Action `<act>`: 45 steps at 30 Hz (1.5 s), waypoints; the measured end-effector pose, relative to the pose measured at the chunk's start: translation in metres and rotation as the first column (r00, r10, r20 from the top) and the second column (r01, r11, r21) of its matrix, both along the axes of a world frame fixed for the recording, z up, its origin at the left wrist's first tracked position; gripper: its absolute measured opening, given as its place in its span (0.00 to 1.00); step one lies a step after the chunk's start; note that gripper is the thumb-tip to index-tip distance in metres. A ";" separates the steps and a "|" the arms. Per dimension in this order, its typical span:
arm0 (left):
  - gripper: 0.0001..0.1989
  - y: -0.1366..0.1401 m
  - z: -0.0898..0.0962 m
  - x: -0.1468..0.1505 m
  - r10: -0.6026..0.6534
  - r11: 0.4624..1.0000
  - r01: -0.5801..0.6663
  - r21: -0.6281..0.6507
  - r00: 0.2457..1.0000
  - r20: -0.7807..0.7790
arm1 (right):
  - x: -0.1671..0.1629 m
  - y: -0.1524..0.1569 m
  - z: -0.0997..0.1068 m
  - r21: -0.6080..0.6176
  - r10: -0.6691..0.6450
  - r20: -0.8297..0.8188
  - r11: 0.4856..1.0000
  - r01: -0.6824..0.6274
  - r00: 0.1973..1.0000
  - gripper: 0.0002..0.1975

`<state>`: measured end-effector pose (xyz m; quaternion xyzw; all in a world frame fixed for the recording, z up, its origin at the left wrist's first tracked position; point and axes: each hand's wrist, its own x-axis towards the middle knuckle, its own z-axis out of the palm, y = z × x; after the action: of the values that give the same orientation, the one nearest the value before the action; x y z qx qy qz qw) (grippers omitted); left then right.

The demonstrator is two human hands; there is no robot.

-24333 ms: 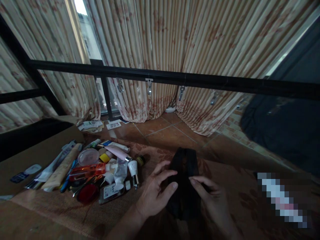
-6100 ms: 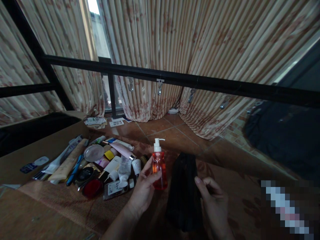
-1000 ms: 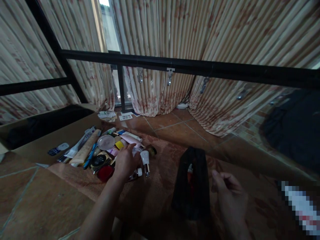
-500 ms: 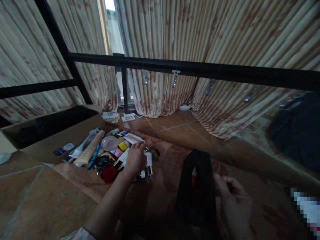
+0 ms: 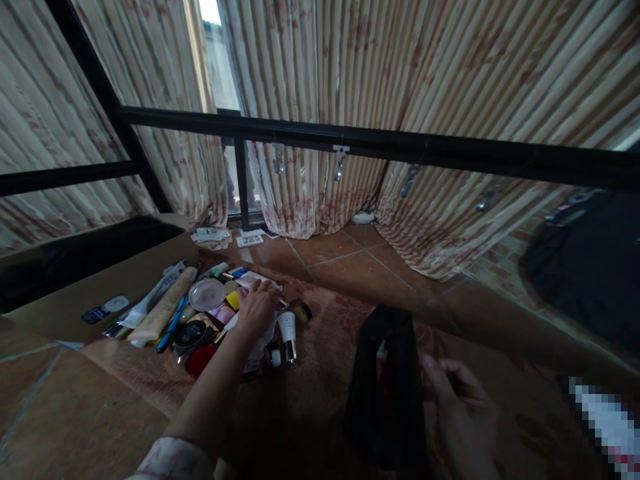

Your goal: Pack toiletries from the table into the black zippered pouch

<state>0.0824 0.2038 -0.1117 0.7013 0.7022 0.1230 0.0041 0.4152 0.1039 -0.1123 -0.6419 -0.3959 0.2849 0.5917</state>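
My left hand (image 5: pixel 257 307) reaches over a heap of cosmetics, its fingers spread and bent down onto the items; the fingertips are partly hidden. Close around it lie a clear round case (image 5: pixel 207 294), a yellow item (image 5: pixel 233 300), a black round compact (image 5: pixel 193 337), a red round item (image 5: pixel 200 361) and a white tube with a shiny cap (image 5: pixel 287 330). At the right, my right hand (image 5: pixel 463 403) pinches the edge of a black pouch (image 5: pixel 367 407). Through the pouch's opening shows something red with a pale tip (image 5: pixel 383 367).
Left of the heap stands a cardboard box (image 5: pixel 145 283) with black material inside. A beige tube (image 5: pixel 163 310) and a blue pen-like item (image 5: pixel 173 325) lie beside it. Papers (image 5: pixel 250 239) rest on the tiles near the curtains (image 5: pixel 290 187). A black rail (image 5: pixel 300 130) crosses ahead. A phone-like pixelated object (image 5: pixel 605 420) lies far right.
The view has shifted slightly, so the heap and box sit further left. My left hand's fingers have stretched out over the heap. My right hand keeps its pinch on the pouch.
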 end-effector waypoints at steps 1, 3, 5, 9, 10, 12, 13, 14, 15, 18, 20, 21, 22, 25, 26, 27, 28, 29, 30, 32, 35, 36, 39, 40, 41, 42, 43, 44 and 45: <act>0.18 0.000 0.001 -0.001 -0.003 1.000 0.003 0.000 1.000 0.001 | 0.000 0.000 0.001 -0.008 -0.006 0.004 1.000 0.006 1.000 0.19; 0.17 -0.002 0.003 -0.003 -0.010 1.000 0.010 -0.002 1.000 0.001 | 0.000 0.000 0.003 -0.011 -0.018 0.019 1.000 0.019 1.000 0.19; 0.17 -0.005 0.005 -0.006 -0.020 1.000 0.020 -0.001 1.000 0.000 | 0.000 0.000 0.003 0.007 -0.017 0.021 1.000 0.016 1.000 0.20; 0.21 -0.010 0.013 -0.011 0.007 1.000 -0.007 0.017 1.000 -0.003 | 0.002 0.000 0.000 0.039 0.002 0.011 0.999 -0.003 1.000 0.20; 0.23 -0.012 0.015 -0.012 0.022 1.000 -0.022 0.020 1.000 -0.004 | 0.003 0.000 0.000 0.041 0.004 0.014 0.999 -0.005 1.000 0.20; 0.25 -0.014 0.022 -0.013 0.052 0.998 -0.052 0.032 0.999 0.001 | 0.002 0.000 0.002 0.051 0.006 0.014 0.999 -0.007 1.000 0.20; 0.26 -0.016 0.026 -0.014 0.073 0.996 -0.073 0.044 0.997 0.010 | 0.002 0.000 0.003 0.057 0.003 0.015 0.998 -0.004 1.000 0.20; 0.25 -0.018 0.030 -0.015 0.094 0.994 -0.095 0.061 0.995 0.024 | 0.002 0.000 0.004 0.061 -0.001 0.015 0.998 0.000 1.000 0.20; 0.24 -0.020 0.035 -0.017 0.116 0.989 -0.120 0.082 0.992 0.045 | 0.002 0.000 0.006 0.062 -0.008 0.011 0.998 0.007 1.000 0.20; 0.18 -0.028 0.049 -0.024 0.167 0.965 -0.198 0.170 0.969 0.184 | 0.002 -0.001 0.008 0.069 -0.010 -0.020 0.998 0.011 1.000 0.20; 0.16 -0.034 0.058 -0.029 0.122 0.942 -0.229 0.245 0.914 0.386 | 0.002 -0.002 0.008 0.076 -0.012 -0.027 0.997 0.014 1.000 0.20; 0.16 -0.038 0.063 -0.029 0.052 0.931 -0.228 0.285 0.855 0.515 | 0.002 -0.002 0.008 0.079 -0.017 -0.025 0.997 0.019 1.000 0.20; 0.15 -0.042 0.069 -0.028 -0.041 0.915 -0.229 0.331 0.766 0.642 | 0.002 -0.002 0.008 0.076 -0.022 -0.020 0.997 0.024 1.000 0.20; 0.15 -0.052 0.084 -0.014 -0.339 0.875 -0.220 0.432 0.359 0.869 | 0.002 -0.001 0.008 0.059 -0.026 -0.009 0.998 0.026 1.000 0.20; 0.16 -0.055 0.088 -0.007 -0.389 0.880 -0.192 0.434 0.232 0.891 | 0.002 0.000 0.007 0.060 -0.020 -0.008 0.998 0.021 1.000 0.21; 0.17 -0.057 0.091 0.000 -0.399 0.896 -0.155 0.416 0.128 0.908 | 0.002 0.000 0.007 0.061 -0.015 -0.006 0.998 0.016 1.000 0.21; 0.18 -0.057 0.091 0.009 -0.373 0.922 -0.090 0.376 0.049 0.927 | 0.002 0.000 0.007 0.062 -0.011 -0.004 0.998 0.011 1.000 0.21; 0.19 -0.057 0.089 0.017 -0.318 0.948 -0.010 0.318 0.003 0.948 | 0.002 -0.001 0.007 0.063 -0.008 -0.002 0.998 0.008 1.000 0.21; 0.20 -0.056 0.084 0.026 -0.255 0.964 0.074 0.254 0.001 0.967 | 0.002 -0.001 0.007 0.057 -0.007 0.003 0.998 0.007 1.000 0.21; 0.21 -0.053 0.068 0.045 -0.151 0.971 0.207 0.119 0.145 0.978 | 0.001 -0.001 0.008 0.038 -0.010 0.013 0.999 0.010 1.000 0.21; 0.22 -0.049 0.036 0.075 -0.104 0.972 0.232 -0.040 0.574 0.812 | 0.001 -0.002 0.008 0.024 -0.012 0.016 1.000 0.011 1.000 0.21; 0.23 -0.049 0.026 0.084 -0.051 0.979 0.175 -0.106 0.711 0.702 | 0.001 -0.002 0.008 0.022 -0.011 0.018 1.000 0.010 1.000 0.21; 0.18 -0.051 0.005 0.107 -0.014 0.987 0.073 -0.142 0.924 0.381 | 0.000 -0.003 0.010 0.003 -0.009 0.025 1.000 0.009 1.000 0.21; 0.15 -0.052 0.001 0.111 -0.030 0.990 0.070 -0.126 0.954 0.298 | 0.000 -0.003 0.012 -0.005 -0.008 0.026 1.000 0.008 1.000 0.21; 0.13 -0.052 -0.002 0.114 -0.049 0.991 0.076 -0.108 0.972 0.229 | 0.000 -0.004 0.013 -0.009 -0.009 0.030 1.000 0.009 0.999 0.21; 0.13 -0.053 -0.004 0.116 -0.065 0.992 0.082 -0.092 0.983 0.174 | -0.001 -0.004 0.015 -0.007 -0.009 0.038 1.000 0.009 0.999 0.22; 0.13 -0.054 -0.005 0.117 -0.078 0.993 0.089 -0.080 0.988 0.133 | -0.001 -0.004 0.016 -0.001 -0.010 0.046 1.000 0.010 0.999 0.22; 0.13 -0.054 -0.006 0.117 -0.087 0.993 0.095 -0.073 0.990 0.107 | -0.001 -0.004 0.017 0.005 -0.010 0.050 1.000 0.010 0.999 0.22; 0.14 -0.055 -0.006 0.116 -0.096 0.993 0.102 -0.067 0.991 0.092 | 0.000 -0.004 0.017 0.008 -0.011 0.050 1.000 0.010 0.999 0.23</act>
<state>0.1986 0.1488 -0.1181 0.7285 0.6696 0.1284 0.0662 0.4150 0.0995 -0.0949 -0.6485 -0.4085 0.2639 0.5857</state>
